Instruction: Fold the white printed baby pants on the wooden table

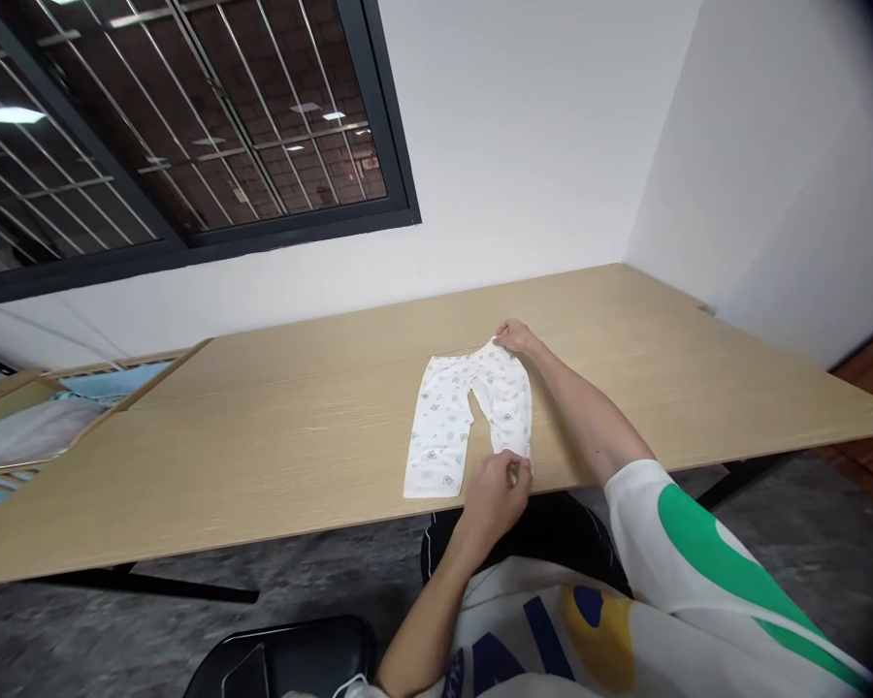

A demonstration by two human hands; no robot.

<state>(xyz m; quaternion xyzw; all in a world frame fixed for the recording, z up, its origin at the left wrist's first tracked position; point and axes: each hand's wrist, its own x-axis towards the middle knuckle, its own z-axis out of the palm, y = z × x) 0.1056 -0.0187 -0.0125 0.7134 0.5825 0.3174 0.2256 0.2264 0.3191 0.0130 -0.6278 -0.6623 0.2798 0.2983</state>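
Small white baby pants (440, 417) with a scattered print lie on the wooden table, waistband toward the wall and legs toward me. My right hand (513, 335) pinches the far right corner of the waistband, lifting it slightly. Down at the hem of the right-hand leg, my left hand (499, 490) has its fingers closed on the cloth near the table's front edge. The other leg lies flat, untouched by either hand. Part of the gripped hem is hidden behind my left fingers.
The light wooden table (262, 427) runs along a white wall under a barred window (210, 107). At the left end stands a wooden crib (167, 388) with pale blue and white bedding (44, 427). A black chair (298, 659) is below the front edge.
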